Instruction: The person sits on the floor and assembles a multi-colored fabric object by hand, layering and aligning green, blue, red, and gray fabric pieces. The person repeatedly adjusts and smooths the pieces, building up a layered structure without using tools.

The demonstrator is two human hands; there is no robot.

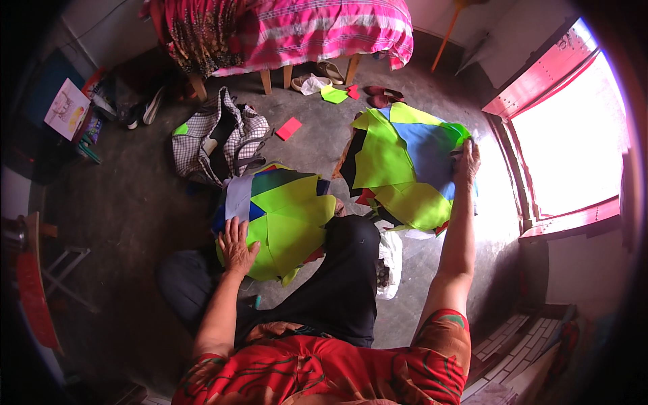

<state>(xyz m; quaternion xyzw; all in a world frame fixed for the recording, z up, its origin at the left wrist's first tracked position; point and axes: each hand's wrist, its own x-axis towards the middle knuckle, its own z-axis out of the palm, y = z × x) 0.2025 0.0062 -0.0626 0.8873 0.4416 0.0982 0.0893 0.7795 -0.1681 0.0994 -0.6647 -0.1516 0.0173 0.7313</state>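
Observation:
Two piles of flat, cut fabric-like pieces lie in front of me on the floor. On the left pile (290,229), mostly lime yellow with blue, grey and dark green, my left hand (237,248) rests palm down, its fingers spread. My right arm stretches out to the far right edge of the right pile (388,162), lime yellow with a large blue piece (425,150). There my right hand (467,162) has its fingers bent around the edge of a bright green piece (458,132). Part of its grip is hidden.
A checked cloth bag (196,143) lies open beyond the left pile. A red piece (289,129) and a lime piece (334,94) lie on the floor. A white plastic bag (389,266) sits beside my knee. Dark red shoes (385,94) stand near the bed (331,30); a bright doorway (570,135) is at right.

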